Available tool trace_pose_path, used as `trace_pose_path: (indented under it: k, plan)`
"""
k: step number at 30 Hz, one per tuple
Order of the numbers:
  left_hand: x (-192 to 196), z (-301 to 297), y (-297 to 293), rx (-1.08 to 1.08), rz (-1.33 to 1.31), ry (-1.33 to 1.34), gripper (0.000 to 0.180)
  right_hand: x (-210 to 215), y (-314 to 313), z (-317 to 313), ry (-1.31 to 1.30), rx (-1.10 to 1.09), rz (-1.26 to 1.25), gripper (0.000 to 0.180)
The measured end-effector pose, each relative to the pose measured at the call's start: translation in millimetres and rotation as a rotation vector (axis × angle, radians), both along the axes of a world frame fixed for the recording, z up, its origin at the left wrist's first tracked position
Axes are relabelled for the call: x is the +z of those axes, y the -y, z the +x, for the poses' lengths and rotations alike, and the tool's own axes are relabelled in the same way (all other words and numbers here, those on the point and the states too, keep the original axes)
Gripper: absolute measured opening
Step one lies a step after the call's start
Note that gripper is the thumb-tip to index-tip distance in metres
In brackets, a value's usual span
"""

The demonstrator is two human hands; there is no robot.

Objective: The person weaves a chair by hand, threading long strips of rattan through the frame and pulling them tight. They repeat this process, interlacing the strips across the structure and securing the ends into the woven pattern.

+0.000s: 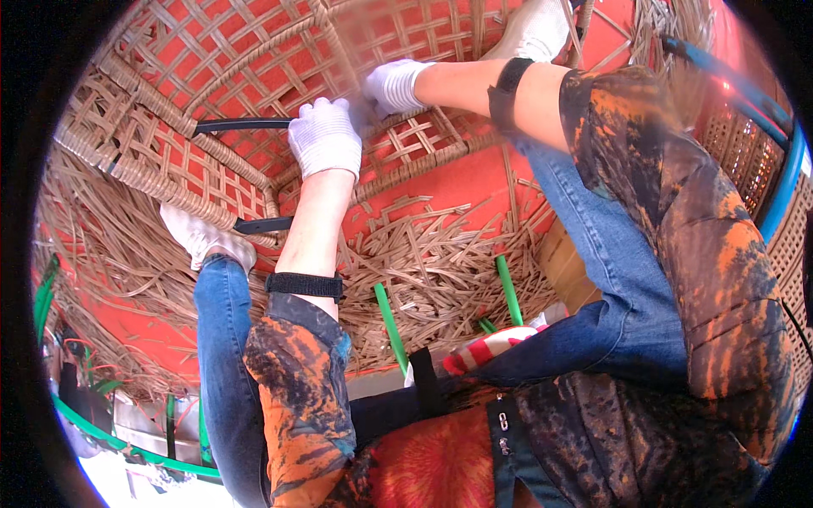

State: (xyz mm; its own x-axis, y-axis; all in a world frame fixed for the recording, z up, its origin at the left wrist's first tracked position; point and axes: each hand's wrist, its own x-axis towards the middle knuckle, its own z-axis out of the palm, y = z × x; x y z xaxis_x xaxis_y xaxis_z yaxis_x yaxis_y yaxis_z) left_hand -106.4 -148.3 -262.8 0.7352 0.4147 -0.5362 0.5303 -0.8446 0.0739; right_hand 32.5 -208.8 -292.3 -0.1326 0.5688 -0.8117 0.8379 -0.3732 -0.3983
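Observation:
A large open-weave wicker piece [254, 51], brown with wrapped edges, fills the upper left and middle in front of me. My left hand [325, 135], in a white knitted glove, is closed at its lower inner part; what its fingers hold is hidden. A black bar [241, 125] runs from the wicker edge up to this hand. A second short black end [263, 225] sticks out below, near my left forearm. My right hand [395, 87], gloved the same way, is close by on the right over the weave; its fingertips are blurred and partly hidden.
Loose flat strips [432, 279] lie heaped on the red floor [440, 182] between my legs. Green posts [390, 328] stand close to my seat. A blue tube frame [771, 161] with brown weave is at the right. My white-covered feet [203, 237] are beside the wicker piece.

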Motion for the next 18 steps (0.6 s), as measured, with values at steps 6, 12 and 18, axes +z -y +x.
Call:
trace_pose_path:
  k: [6, 12, 18]
  plan:
    - [4, 11, -13, -0.041, 0.015, -0.02, 0.016, -16, 4, 6, -0.061, 0.099, 0.07, 0.03]
    - [-14, 8, -15, -0.008, 0.029, 0.06, 0.016, -4, 8, 15, -0.286, -0.16, -0.064, 0.024]
    - [-13, 19, -17, 0.033, 0.011, 0.252, 0.017, -9, 7, 16, -0.266, -0.089, -0.113, 0.026]
